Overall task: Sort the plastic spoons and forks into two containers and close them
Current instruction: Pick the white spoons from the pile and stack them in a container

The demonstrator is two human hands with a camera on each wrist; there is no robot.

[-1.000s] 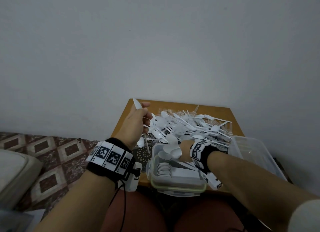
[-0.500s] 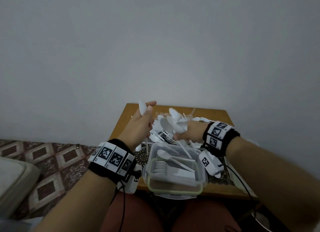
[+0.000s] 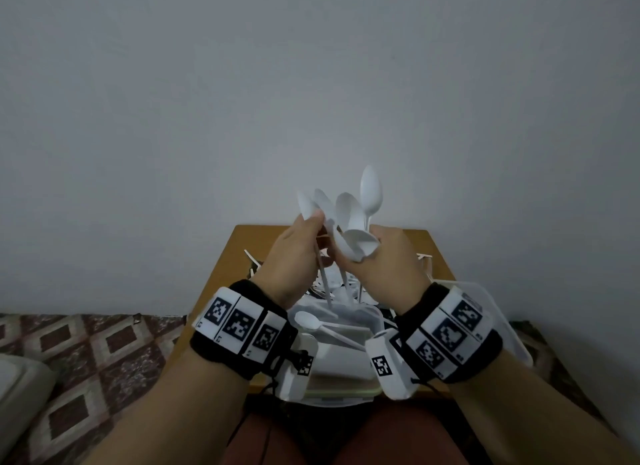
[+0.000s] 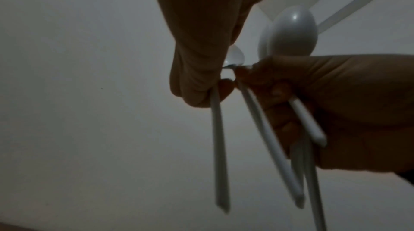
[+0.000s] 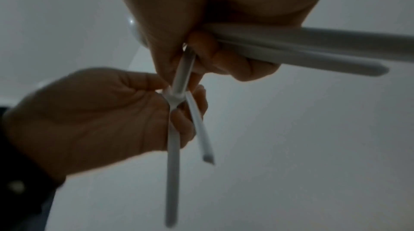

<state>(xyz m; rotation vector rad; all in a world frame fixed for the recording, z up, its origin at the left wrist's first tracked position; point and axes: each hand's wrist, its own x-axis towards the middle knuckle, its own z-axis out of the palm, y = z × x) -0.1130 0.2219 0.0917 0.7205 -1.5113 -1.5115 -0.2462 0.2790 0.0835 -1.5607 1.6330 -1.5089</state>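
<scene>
Both hands are raised above the table and meet in the head view. My left hand [image 3: 311,230] pinches the neck of one white plastic spoon [image 3: 306,206], handle hanging down [image 4: 220,146]. My right hand [image 3: 375,248] grips a bunch of several white spoons [image 3: 349,218], bowls up and fanned out, handles pointing down [image 4: 273,146]. The fingertips of the two hands touch at the spoon necks [image 5: 174,96]. Below them an open clear container [image 3: 375,320] holds one loose spoon [image 3: 311,322] and stacked cutlery. Loose cutlery on the table behind is mostly hidden by my hands.
The small wooden table [image 3: 228,267] stands against a plain grey wall. A second clear container [image 3: 491,294] lies at the right, partly behind my right wrist. A patterned floor [image 3: 86,353] and a pale cushion [image 3: 20,385] are at the left. My knees are under the table's front edge.
My right hand lifted the bunch of spoons from over the container and brought it up to the left hand. Both hands rose and now meet above the container.
</scene>
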